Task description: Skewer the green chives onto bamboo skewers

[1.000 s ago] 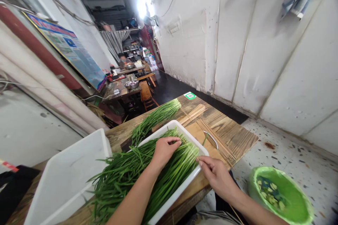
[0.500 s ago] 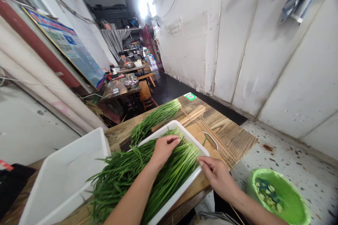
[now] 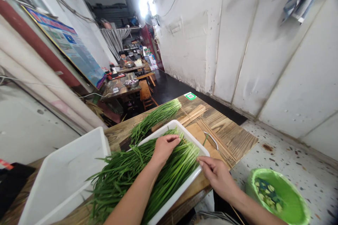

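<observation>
A white plastic tray (image 3: 173, 124) holds a large heap of garlic chives (image 3: 169, 179), their pale stem ends at the upper right. My left hand (image 3: 166, 147) rests over the heap, thumb and fingers pinched on a few stems near the tray's far side. My right hand (image 3: 218, 173) is at the tray's right corner, closed on a thin bamboo skewer (image 3: 237, 214). The skewer's tip pokes out past the fingertips by the stem ends, and its other end shows below the wrist. Part of the skewer is hidden by the hand.
Beyond the tray lie another chive bundle (image 3: 155, 117) and bamboo skewers (image 3: 216, 142), some over a wooden board (image 3: 195, 132). An empty white tray (image 3: 68, 168) stands left. A green-lined bin (image 3: 290, 197) with scraps is on the floor at right. A person (image 3: 123, 58) sits at a far table.
</observation>
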The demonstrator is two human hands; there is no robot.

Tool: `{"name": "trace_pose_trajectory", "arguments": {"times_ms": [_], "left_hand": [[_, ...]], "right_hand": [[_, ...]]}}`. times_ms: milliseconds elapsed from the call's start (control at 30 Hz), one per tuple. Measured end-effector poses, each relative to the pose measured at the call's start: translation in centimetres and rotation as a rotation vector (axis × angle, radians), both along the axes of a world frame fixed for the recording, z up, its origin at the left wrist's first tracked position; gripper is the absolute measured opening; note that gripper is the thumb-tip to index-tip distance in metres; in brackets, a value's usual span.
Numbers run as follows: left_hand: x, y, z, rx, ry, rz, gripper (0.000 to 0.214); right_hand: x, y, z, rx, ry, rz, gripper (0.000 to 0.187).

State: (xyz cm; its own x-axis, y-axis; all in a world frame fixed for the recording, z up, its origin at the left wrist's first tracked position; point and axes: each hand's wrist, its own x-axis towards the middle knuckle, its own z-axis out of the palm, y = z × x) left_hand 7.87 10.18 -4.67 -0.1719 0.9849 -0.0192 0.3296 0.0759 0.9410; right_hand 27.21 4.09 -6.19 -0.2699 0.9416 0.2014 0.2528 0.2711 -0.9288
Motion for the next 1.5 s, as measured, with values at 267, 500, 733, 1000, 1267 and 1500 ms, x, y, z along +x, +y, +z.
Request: {"name": "trace_pose_trajectory", "arguments": {"times_ms": [267, 500, 733, 1000, 1267, 1500], "left_hand": [[0.3, 0.0, 0.0, -0.019, -0.005, 0.032, 0.026], [0.2, -0.2, -0.2, 0.004, -0.005, 0.039, 0.026], [0.4, -0.1, -0.5, 0.013, -0.001, 0.068, 0.027], [0.6, 0.0, -1.0, 0.020, 0.021, 0.101, 0.026], [0.7, 0.0, -1.0, 0.023, 0.059, 0.114, 0.027], [0.8, 0.0, -1.2, 0.026, 0.059, 0.125, 0.027]], "right_hand": [[0.0, 0.0, -0.1, -0.015, -0.008, 0.024, 0.031], [0.0, 0.0, 0.2, -0.019, -0.012, 0.023, 0.031], [0.0, 0.0, -0.1, -0.015, -0.024, -0.003, 0.031], [0.0, 0.0, -0.3, -0.011, -0.026, 0.006, 0.033], [0.0, 0.0, -0.1, -0.018, -0.027, 0.017, 0.033], [0.0, 0.0, -0.1, -0.009, -0.030, 0.016, 0.032]]}}
